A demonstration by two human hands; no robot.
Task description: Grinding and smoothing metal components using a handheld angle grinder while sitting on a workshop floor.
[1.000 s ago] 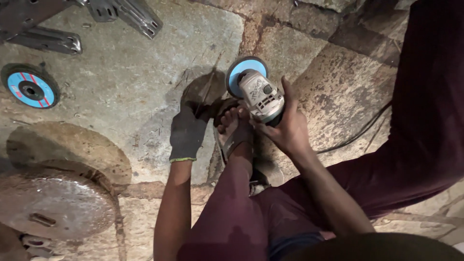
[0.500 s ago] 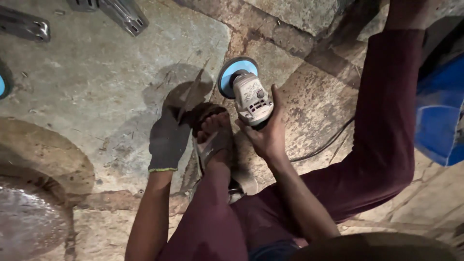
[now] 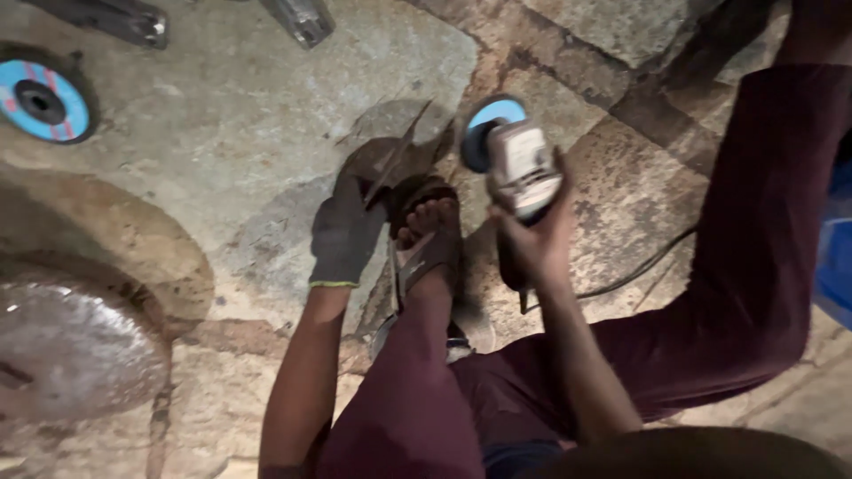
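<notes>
Right hand: the right hand [image 3: 532, 244] is closed around the body of an angle grinder [image 3: 519, 168], and the tool is held above the floor.
Angle grinder: a grey and white body is seen, with a blue disc [image 3: 493, 120] at its far end; the disc is just beside the thin metal piece. A dark cable [image 3: 639, 266] is laid on the floor behind it.
Left hand: the left hand [image 3: 346, 235] is covered by a dark glove, and its fingers are closed on the near end of a thin metal piece [image 3: 395, 160].
Metal piece: it is a narrow, flat, rusty strip, tilted, with its far tip pointed away from the person. It is placed near the middle of the stone floor [image 3: 222, 133].
Foot: a bare foot in a sandal [image 3: 430, 239] is set between the two hands, just beside the near part of the strip.
Floor, left edge: a second blue disc [image 3: 40, 99] is lying flat there, and a large round metal plate [image 3: 62, 346] is seen nearer to the person.
Floor, far edge: two grey metal parts [image 3: 302, 18] are lying there, only partly in view.
</notes>
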